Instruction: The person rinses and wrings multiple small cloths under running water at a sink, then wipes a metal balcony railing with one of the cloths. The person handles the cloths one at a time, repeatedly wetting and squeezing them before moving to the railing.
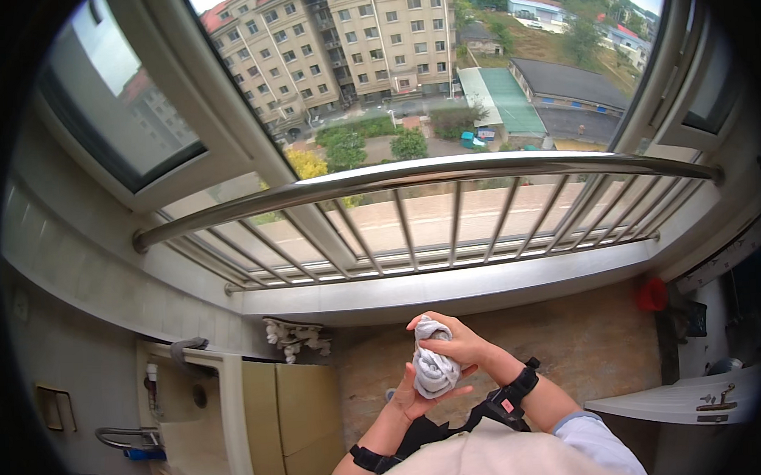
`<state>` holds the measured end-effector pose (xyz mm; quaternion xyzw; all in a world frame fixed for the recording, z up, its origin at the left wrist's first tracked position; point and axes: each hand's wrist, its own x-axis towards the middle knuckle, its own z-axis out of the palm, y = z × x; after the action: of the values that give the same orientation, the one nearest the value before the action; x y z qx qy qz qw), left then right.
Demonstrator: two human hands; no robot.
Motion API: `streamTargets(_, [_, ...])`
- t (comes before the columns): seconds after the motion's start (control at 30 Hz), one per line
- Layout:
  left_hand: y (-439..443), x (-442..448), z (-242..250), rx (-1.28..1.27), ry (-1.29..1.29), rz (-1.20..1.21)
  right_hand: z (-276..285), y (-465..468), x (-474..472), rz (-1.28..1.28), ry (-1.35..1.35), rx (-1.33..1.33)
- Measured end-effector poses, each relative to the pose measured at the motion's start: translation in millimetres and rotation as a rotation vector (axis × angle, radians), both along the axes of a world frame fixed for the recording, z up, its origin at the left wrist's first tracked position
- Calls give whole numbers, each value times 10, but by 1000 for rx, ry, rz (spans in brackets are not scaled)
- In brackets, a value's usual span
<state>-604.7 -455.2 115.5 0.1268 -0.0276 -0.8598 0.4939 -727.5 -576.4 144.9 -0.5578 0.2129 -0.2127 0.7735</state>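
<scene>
A bunched, twisted light grey-white cloth (436, 369) is between my two hands, in front of my body. My right hand (454, 341) grips its upper part, with fingers across the front and around the top. My left hand (416, 395) cups the lower end from below, its thumb along the left side and its fingers extended beneath. Each forearm wears a black strap. The side of the cloth turned towards my palms is hidden.
A metal railing (459, 221) crosses before the window. At left stand a sink basin (198, 430) with a grey cloth (188, 354) on its rim, and a yellowish cabinet (308, 412). On the right are a red bucket (652, 295) and a white door (674, 400) with a handle.
</scene>
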Motion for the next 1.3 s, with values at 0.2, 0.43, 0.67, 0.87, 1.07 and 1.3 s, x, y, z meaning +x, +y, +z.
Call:
streamTargets(0.2, [443,1361,-116,177,-562,113,-183,268,1623,68,34,-305])
streamTargets(0.43, [849,2222,-236,296,-543,288,-305,588,2652,239,71,-2])
streamTargets(0.67, [1263,2503,-114,-13,55,370,-67,679,3389,786,-125,332])
streamTargets(0.87, [1582,2738,114,129,-458,555,171,1021,3842,768,-86,300])
streamTargets(1.07, [1865,3376,293,454,-1224,739,188,1679,4719,594,104,-108])
streamTargets(1.3, [2337,4201,-75,708,-1887,1327,218,2677,5883,326,131,-615])
